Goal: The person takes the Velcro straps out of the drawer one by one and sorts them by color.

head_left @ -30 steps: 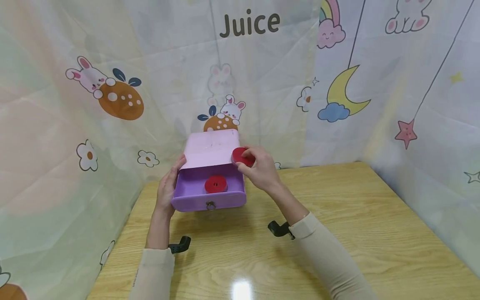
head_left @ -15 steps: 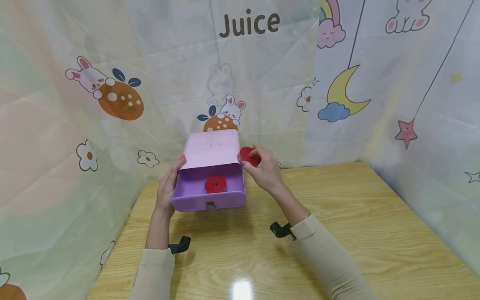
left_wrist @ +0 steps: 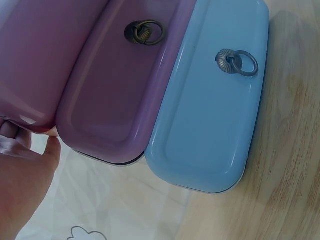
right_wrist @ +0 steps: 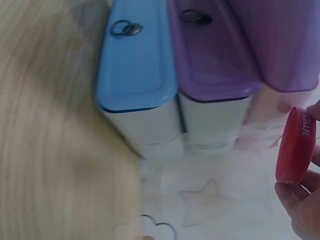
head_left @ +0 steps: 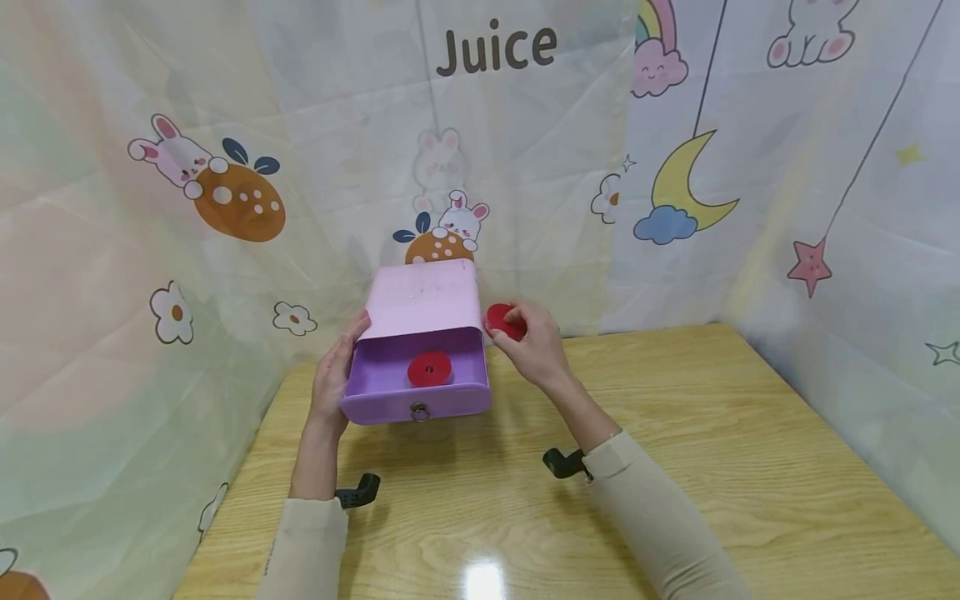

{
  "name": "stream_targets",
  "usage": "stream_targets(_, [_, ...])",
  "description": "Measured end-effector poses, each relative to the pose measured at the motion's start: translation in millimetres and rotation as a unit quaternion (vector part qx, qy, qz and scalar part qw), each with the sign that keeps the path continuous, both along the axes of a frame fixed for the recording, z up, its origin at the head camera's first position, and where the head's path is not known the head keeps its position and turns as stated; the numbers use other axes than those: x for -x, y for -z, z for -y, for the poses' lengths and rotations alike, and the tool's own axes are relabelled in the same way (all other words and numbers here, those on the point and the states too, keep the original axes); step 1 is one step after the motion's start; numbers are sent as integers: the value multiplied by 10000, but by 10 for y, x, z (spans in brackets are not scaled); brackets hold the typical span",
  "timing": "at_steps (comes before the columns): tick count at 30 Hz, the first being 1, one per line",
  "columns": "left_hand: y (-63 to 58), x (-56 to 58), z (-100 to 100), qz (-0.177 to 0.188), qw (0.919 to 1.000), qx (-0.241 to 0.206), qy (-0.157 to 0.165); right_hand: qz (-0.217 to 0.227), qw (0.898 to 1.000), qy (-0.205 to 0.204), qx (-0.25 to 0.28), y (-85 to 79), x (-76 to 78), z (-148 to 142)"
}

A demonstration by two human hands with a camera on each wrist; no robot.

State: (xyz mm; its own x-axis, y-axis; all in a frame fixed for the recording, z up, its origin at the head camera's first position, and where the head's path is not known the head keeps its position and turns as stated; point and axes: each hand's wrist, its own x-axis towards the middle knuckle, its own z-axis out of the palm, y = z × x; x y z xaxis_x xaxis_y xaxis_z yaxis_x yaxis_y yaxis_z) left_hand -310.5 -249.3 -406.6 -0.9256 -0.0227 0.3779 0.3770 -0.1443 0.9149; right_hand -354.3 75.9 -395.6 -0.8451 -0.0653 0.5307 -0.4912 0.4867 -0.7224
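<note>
A drawer unit with a pink top (head_left: 423, 296) stands on the table, its upper purple drawer (head_left: 416, 407) pulled out. Inside that drawer lies a roll of red tape (head_left: 429, 369). My left hand (head_left: 332, 375) rests along the unit's left side; in the left wrist view its fingers (left_wrist: 51, 152) touch the end of the pulled-out drawer. At the right of the unit, my right hand (head_left: 536, 343) pinches a second roll of red tape (right_wrist: 296, 145) between thumb and fingers. White lettering shows on this roll's edge in the right wrist view.
Below the pulled-out drawer, the wrist views show a shut purple drawer (left_wrist: 115, 90) and a shut blue drawer (left_wrist: 210, 110), each with a ring pull. A printed curtain (head_left: 337, 167) hangs behind and beside the wooden table (head_left: 712, 433).
My right hand has drawn the held tape roll rightward and slightly down, away from the unit's upper right side. My left hand and the drawer stay as they were.
</note>
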Motion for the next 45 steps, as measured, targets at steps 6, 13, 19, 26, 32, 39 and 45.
stream_targets(6, [11,-3,8,-5,10000,27,23,100,9989,147,-438,208,80,-33])
stream_targets(13, [10,12,13,18,10000,35,-5,284,9965,267,-741,373,153,-71])
stream_targets(19, [5,11,12,24,10000,60,-57,404,9947,257,-913,468,204,-94])
stream_targets(26, [0,4,7,21,10000,16,-45,531,9917,272,-1143,581,223,-119])
stream_targets(32, [3,2,9,8,10000,45,-38,761,9872,348,-1359,655,231,-136])
stream_targets(39, [26,14,21,-9,9999,107,-50,907,9855,336,-1393,756,277,-158])
stream_targets(45, [24,18,28,-49,9999,118,-55,1173,9814,342,-1480,821,295,-183])
